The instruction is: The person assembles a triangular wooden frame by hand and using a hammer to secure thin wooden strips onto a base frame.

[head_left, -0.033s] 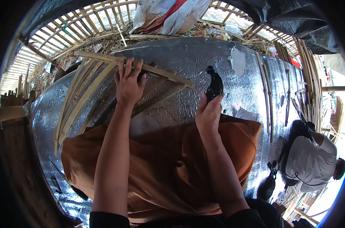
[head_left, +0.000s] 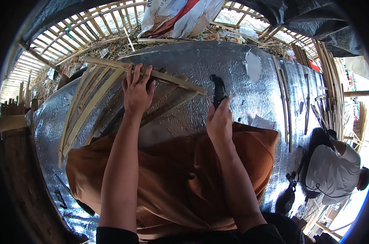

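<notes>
My left hand rests over a pale bamboo strip, its fingers across the strip and the thumb on the near side. Several thinner bamboo strips fan out from under this strip toward the lower left. My right hand is closed around a black tool with a hooked far end. The tool is held upright in the view, just right of the strip's right end. How its working edge is shaped cannot be made out. Brown cloth covers my lap below both hands.
A shiny silver sheet lies under everything. Long bamboo strips lie on its right side. At the right edge a person in a grey shirt sits bent over. Slatted bamboo walls and a white sack stand at the back.
My right hand has shifted slightly left and the black tool has turned, its hooked end moving left toward the bamboo strip. The left hand stays in place.
</notes>
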`<state>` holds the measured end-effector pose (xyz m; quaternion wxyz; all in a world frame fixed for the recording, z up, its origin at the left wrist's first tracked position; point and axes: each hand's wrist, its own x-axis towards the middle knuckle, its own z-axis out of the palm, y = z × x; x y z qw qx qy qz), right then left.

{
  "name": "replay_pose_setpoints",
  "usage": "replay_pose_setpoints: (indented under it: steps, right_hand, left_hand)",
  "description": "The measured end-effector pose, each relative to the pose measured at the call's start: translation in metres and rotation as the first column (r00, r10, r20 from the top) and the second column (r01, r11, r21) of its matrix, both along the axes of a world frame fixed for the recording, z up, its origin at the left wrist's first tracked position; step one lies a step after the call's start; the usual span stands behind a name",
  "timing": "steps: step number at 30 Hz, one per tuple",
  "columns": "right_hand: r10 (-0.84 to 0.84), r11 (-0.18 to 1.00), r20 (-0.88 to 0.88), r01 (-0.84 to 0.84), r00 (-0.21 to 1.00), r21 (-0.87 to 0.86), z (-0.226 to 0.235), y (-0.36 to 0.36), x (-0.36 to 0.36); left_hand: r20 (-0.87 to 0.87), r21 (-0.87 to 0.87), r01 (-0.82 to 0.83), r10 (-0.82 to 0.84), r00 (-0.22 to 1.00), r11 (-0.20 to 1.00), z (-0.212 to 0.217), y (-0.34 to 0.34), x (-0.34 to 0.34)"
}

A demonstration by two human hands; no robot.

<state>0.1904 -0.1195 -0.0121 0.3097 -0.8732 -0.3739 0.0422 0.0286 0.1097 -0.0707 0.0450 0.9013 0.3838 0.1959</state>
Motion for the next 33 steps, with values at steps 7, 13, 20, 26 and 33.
replay_pose_setpoints:
  steps: [7, 13, 20, 26, 33]
  right_hand:
    - [0.031, 0.967, 0.005, -0.031, 1.000, 0.253, 0.034, 0.018, 0.007]
    - [0.094, 0.954, -0.087, -0.065, 0.992, 0.292, 0.029, 0.034, -0.011]
    - [0.063, 0.975, -0.204, -0.104, 0.977, -0.196, 0.010, 0.041, -0.017]
    - [0.028, 0.984, -0.152, -0.055, 0.988, -0.172, -0.005, 0.036, -0.014]
    - [0.054, 0.943, -0.108, -0.015, 0.993, 0.333, 0.023, 0.040, -0.016]
  left_hand:
    - [0.015, 0.035, -0.013, 0.013, 1.000, 0.999, 0.001, 0.005, 0.007]
    - [0.021, 0.045, -0.001, 0.000, 1.000, 0.999, -0.002, 0.004, 0.007]
    - [-0.027, 0.043, -0.012, 0.013, 1.000, 0.999, -0.005, 0.007, 0.007]
    - [0.007, 0.035, 0.021, -0.021, 1.000, 0.999, -0.006, 0.008, 0.012]
    - [0.014, 0.042, 0.021, -0.022, 1.000, 0.999, -0.002, 0.005, 0.008]
